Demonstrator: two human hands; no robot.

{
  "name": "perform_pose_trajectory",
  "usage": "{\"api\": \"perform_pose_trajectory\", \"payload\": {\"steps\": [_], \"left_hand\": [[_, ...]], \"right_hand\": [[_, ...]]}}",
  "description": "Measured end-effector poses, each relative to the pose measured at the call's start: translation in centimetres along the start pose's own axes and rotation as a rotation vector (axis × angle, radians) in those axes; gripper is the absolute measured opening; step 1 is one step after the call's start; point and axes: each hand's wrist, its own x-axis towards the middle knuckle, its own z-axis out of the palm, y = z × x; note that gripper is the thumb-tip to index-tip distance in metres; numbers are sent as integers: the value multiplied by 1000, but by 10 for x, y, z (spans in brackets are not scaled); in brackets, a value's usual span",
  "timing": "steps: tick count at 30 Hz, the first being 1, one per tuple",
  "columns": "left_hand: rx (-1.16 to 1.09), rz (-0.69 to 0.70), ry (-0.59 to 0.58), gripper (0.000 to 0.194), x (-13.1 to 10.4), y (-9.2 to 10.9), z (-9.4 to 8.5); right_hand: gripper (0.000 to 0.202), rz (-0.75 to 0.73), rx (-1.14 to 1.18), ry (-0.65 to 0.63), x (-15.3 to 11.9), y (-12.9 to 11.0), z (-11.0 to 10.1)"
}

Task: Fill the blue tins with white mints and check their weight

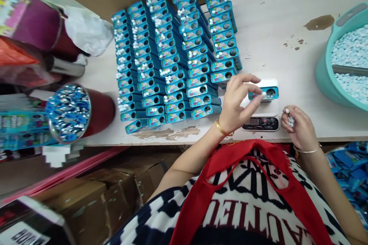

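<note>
My left hand (240, 101) is over a small blue candy box (275, 93), thumb and forefinger closed on a white candy (263, 95). The box stands upright on a white digital scale (267, 82), its round top opening showing. The scale's display (253, 121) is lit and appears to read 1565, with any decimal point unclear. To the right of the scale, my right hand (301, 128) is curled around several small white candies (290, 121), which show between its fingers.
Rows of blue candy boxes (169, 51) stand at left, many with white candies on top. A turquoise tub (324, 69) of pale candies holds a metal scoop (350, 70). At far left is a red container (100, 113) of blue-silver packets. Cardboard boxes (74, 199) lie below the table edge.
</note>
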Motion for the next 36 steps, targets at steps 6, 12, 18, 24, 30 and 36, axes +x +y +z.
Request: {"api": "perform_pose_trajectory", "payload": {"steps": [6,12,18,24,30,36], "left_hand": [[-93,270,-265,17,-10,19,-4],[1,-17,143,16,-4,-13,-37],[5,9,104,20,-8,-34,-36],[55,110,-259,60,-12,-55,5],[9,102,-258,60,-9,-59,5],[-37,93,-231,66,-3,-59,-15]], "right_hand": [[33,333,276,-155,-27,3,11],[25,297,262,-18,-30,21,-12],[26,202,279,145,-17,41,-45],[24,196,288,168,-13,48,-47],[24,209,309,140,-14,47,-49],[31,248,363,132,-12,47,-53]]}}
